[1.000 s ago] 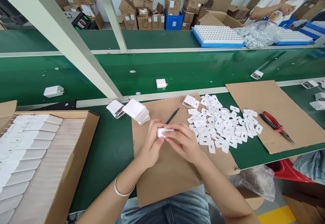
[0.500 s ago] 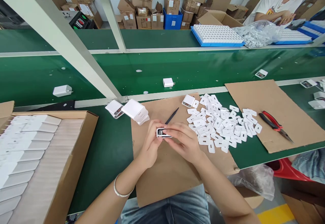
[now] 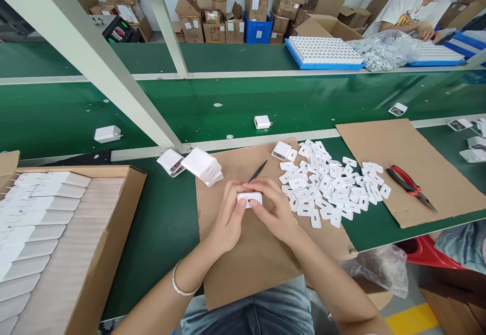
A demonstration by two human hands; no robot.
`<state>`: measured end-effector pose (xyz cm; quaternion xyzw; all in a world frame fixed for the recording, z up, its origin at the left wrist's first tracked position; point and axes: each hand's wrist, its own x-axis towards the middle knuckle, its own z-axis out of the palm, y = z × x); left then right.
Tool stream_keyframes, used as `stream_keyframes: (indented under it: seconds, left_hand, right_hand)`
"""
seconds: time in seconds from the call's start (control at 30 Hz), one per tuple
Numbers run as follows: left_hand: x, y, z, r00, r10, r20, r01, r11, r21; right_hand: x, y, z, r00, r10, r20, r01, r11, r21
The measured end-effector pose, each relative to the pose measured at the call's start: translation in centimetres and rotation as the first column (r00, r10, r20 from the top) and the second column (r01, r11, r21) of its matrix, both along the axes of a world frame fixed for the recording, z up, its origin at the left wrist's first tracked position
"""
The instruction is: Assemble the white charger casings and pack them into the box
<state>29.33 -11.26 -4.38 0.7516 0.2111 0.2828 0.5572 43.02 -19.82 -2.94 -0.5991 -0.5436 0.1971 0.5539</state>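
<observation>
Both hands hold one small white charger housing (image 3: 249, 197) above the brown cardboard sheet (image 3: 250, 254). My left hand (image 3: 227, 219) is closed round its left side and my right hand (image 3: 276, 212) round its right side, both thumbs pressed on the near face. That face shows a white plate with a dark slot. Just beyond the fingers lies a black pointed tool (image 3: 258, 171). A pile of white slotted plates (image 3: 334, 185) spreads to the right of my right hand. One open white housing (image 3: 281, 150) lies at the pile's far left, and more white housings (image 3: 201, 165) sit up and left of my hands.
An open carton (image 3: 110, 239) with rows of white housings stands at the left. Red-handled pliers (image 3: 412, 188) lie on a second cardboard sheet (image 3: 436, 160). A slanting white post (image 3: 94, 67) crosses the upper left. Chargers (image 3: 261, 122) sit on the green belt (image 3: 304, 102); a person (image 3: 408, 8) is beyond.
The open end of the held housing, with dark parts inside, now shows a white slotted plate. Both thumbs have come onto it. The chargers on the green belt have shifted right.
</observation>
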Motion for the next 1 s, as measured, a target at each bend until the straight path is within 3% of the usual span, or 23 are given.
stream_keyframes:
  seconds: [0.2,0.33,0.43,0.5,0.63,0.73,0.8,1.0]
  left_hand:
    - [-0.2,-0.1,0.0,0.999,0.028,0.018,-0.028,1.000,-0.009]
    - [-0.3,0.1,-0.1,0.998,0.045,0.044,-0.048,0.996,0.069]
    - [-0.5,-0.1,0.0,0.998,0.031,0.051,-0.039,0.985,0.171]
    - [-0.5,-0.2,-0.1,0.998,0.033,0.057,-0.044,0.976,0.215]
    - [-0.5,-0.2,-0.3,0.995,0.067,0.077,-0.083,0.972,0.220]
    - [-0.4,-0.1,-0.2,0.991,0.092,0.100,-0.111,0.972,0.208]
    - [-0.3,-0.1,-0.1,0.989,0.100,0.113,-0.122,0.969,0.215]
    - [-0.4,-0.1,0.0,0.986,0.124,0.115,-0.150,0.956,0.251]
  right_hand:
    - [0.5,-0.2,0.1,0.965,0.181,-0.190,-0.190,0.981,-0.029]
    - [0.8,-0.1,-0.9,0.950,0.152,-0.271,-0.170,0.985,-0.043]
    - [0.6,0.0,-1.3,0.952,0.113,-0.284,-0.140,0.987,-0.079]
    - [0.4,0.1,-1.0,0.947,0.156,-0.280,-0.185,0.979,-0.080]
    - [0.3,-0.1,-0.1,0.917,0.290,-0.275,-0.318,0.946,-0.066]
    - [0.3,-0.1,0.1,0.907,0.320,-0.272,-0.345,0.937,-0.048]
    - [0.3,-0.1,-0.2,0.907,0.300,-0.295,-0.327,0.944,-0.046]
    - [0.2,0.1,-1.6,0.950,0.076,-0.302,-0.110,0.989,-0.097]
